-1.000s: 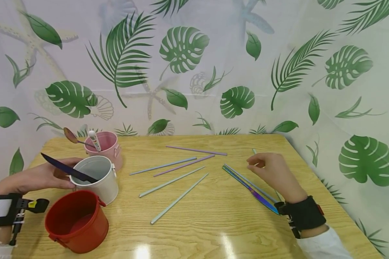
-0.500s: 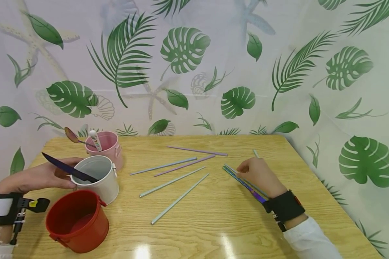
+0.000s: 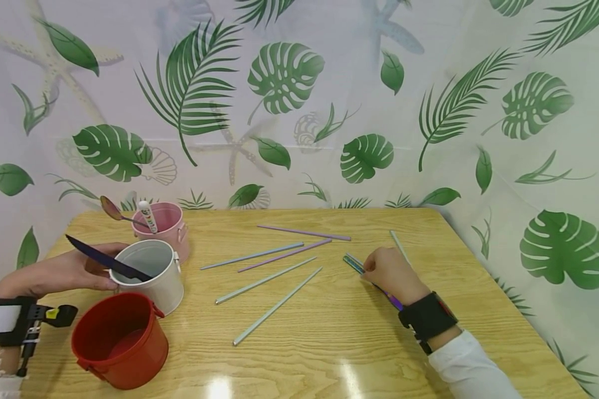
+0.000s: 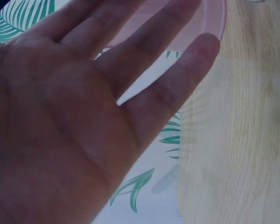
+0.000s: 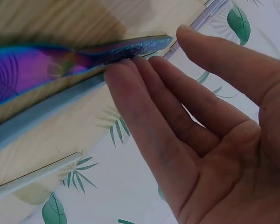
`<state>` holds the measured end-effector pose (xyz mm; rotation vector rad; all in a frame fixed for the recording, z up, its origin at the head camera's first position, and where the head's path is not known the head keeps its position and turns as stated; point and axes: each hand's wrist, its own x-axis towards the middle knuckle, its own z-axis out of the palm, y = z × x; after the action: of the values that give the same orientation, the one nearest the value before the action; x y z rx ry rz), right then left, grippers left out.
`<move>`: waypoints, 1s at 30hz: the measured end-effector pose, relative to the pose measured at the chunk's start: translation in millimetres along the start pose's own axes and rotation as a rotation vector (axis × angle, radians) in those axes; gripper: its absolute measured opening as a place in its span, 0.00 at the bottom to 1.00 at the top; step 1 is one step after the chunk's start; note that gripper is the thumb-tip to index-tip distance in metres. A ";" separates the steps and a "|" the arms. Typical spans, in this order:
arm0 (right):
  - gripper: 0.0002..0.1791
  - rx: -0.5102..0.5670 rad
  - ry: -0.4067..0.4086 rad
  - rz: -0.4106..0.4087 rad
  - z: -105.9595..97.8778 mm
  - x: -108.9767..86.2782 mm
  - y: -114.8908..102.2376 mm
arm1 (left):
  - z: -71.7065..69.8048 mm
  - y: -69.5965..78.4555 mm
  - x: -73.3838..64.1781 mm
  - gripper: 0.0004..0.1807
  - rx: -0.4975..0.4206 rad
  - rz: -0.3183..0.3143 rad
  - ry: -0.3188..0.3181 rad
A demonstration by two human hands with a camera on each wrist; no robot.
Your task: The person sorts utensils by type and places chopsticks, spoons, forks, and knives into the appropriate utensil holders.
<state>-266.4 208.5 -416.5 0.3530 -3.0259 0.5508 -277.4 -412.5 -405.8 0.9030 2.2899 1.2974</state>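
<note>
My left hand (image 3: 75, 269) rests against the left side of the white bucket (image 3: 167, 291), thumb by its handle lug; the left wrist view shows its fingers (image 4: 140, 46) long and spread. A dark serrated knife (image 3: 105, 259) leans out of that bucket. My right hand (image 3: 391, 274) is over an iridescent table knife (image 3: 351, 263), largely covering it. In the right wrist view, fingertips (image 5: 119, 70) reach the table knife's textured handle (image 5: 130, 49), while the thumb stands apart. Beside that knife lies a blue chopstick (image 5: 46, 105).
Green, blue and purple chopsticks (image 3: 277, 306) lie across the table's middle; another green chopstick (image 3: 398, 244) is right of my hand. A red bucket (image 3: 152, 352) stands in front of the white one. A pink bucket (image 3: 176, 244) behind holds a spoon (image 3: 111, 208) and a white-handled utensil (image 3: 147, 216).
My right hand has moved left and slightly down from the green chopstick to the table knife's handle. My left hand and the buckets have stayed put.
</note>
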 end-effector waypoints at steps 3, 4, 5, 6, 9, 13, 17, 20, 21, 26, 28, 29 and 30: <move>0.08 -0.015 0.001 0.009 0.9 -0.7 -2.7 | -0.1 1.4 0.7 0.36 0.012 0.000 0.001; 0.08 -0.015 -0.003 0.015 1.2 -1.1 -3.7 | 0.0 1.8 0.8 0.36 0.015 -0.003 0.004; 0.08 -0.015 -0.007 0.019 1.5 -1.4 -4.7 | 0.1 2.2 0.7 0.36 0.021 -0.008 0.009; 0.08 -0.014 -0.012 0.024 2.0 -1.7 -5.6 | 0.2 2.5 0.6 0.36 0.025 -0.014 0.012; 0.08 -0.009 -0.019 0.026 3.6 -1.9 -7.3 | 1.3 3.5 -0.1 0.38 0.042 -0.044 0.027; 0.05 -0.016 -0.023 0.024 5.2 -0.6 -8.0 | 2.8 4.9 -0.4 0.39 0.065 -0.068 0.037; 0.04 -0.033 -0.022 0.028 6.9 0.9 -8.3 | 3.4 6.2 -0.3 0.39 0.070 -0.062 0.038; 0.05 -0.043 -0.016 0.023 8.0 1.6 -9.0 | 3.5 6.1 0.0 0.39 0.065 -0.059 0.037; 0.05 -0.046 -0.017 0.021 8.4 1.8 -9.2 | 3.5 5.7 0.1 0.39 0.066 -0.062 0.039; 0.07 -0.046 -0.021 0.006 9.6 2.0 -10.4 | 2.5 3.4 -0.2 0.39 0.070 -0.058 0.039; 0.08 -0.042 -0.023 -0.001 9.9 1.6 -10.8 | 2.6 3.9 0.1 0.39 0.071 -0.059 0.041; 0.08 -0.042 -0.023 -0.005 10.0 1.4 -11.1 | 2.8 4.2 0.4 0.39 0.068 -0.058 0.041; 0.08 -0.040 -0.024 -0.007 10.1 1.1 -11.7 | 3.1 4.2 0.7 0.39 0.063 -0.050 0.039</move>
<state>-264.8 194.0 -421.8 0.3712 -3.0526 0.4877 -274.7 -408.4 -403.8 0.8417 2.3802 1.2383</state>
